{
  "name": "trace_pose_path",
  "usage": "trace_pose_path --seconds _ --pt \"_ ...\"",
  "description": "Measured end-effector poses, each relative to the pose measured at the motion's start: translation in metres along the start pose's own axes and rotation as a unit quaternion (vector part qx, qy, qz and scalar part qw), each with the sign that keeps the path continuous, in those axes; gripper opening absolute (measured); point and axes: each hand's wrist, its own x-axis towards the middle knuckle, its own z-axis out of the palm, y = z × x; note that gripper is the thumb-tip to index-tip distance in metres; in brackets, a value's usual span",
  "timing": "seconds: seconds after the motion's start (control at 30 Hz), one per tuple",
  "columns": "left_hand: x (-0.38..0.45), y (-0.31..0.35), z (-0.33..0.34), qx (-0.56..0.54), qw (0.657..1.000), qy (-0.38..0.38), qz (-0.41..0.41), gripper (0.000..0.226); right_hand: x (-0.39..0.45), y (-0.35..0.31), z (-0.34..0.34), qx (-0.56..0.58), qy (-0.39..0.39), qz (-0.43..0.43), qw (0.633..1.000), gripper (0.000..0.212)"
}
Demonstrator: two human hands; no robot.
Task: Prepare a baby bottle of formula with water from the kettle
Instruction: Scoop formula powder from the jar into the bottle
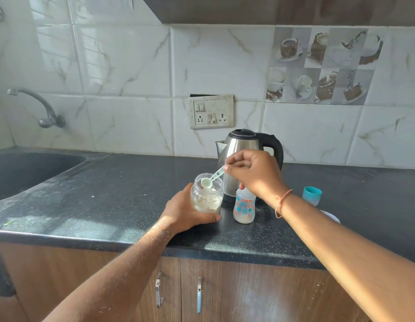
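The left hand [186,211] is wrapping round the formula jar [206,194] to steady it while the right hand [254,174] is pinching the measuring scoop [211,178], dipping its bowl into the mouth. The open baby bottle [244,206] is standing at the jar's three o'clock — close for the transfer — with the kettle [242,156] just behind at twelve.

Dark speckled worktop [123,196], front edge over wooden cabinets, sink sunk in at its left end. Steel kettle [239,154] stands near the back edge, mid-right. Clear jar [206,201] of white powder sits in front of the kettle; baby bottle [245,205] upright just right of the jar. Teal cap [311,195] farther right, well apart from the bottle. White item behind the forearm, unclear.
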Motion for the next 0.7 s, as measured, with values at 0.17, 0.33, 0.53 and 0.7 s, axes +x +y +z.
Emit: trace_pose_path --seconds 0.17,0.33,0.53,0.7 --pt "-0.002 0.004 0.000 0.005 1.000 0.002 0.010 0.110 -0.004 -0.005 0.015 -0.221 -0.085 -0.102 0.966 0.006" --pt "-0.004 0.007 -0.001 0.010 1.000 0.001 0.013 0.111 -0.003 -0.010 0.013 -0.278 -0.137 -0.095 0.946 0.010" --pt "-0.006 0.009 -0.002 0.000 1.000 0.000 0.010 0.110 -0.003 -0.007 0.015 -0.240 -0.156 -0.071 0.955 0.013" --pt "-0.007 0.010 -0.002 -0.008 1.000 0.004 0.009 0.108 -0.003 -0.007 0.015 -0.175 -0.164 -0.033 0.970 0.014"
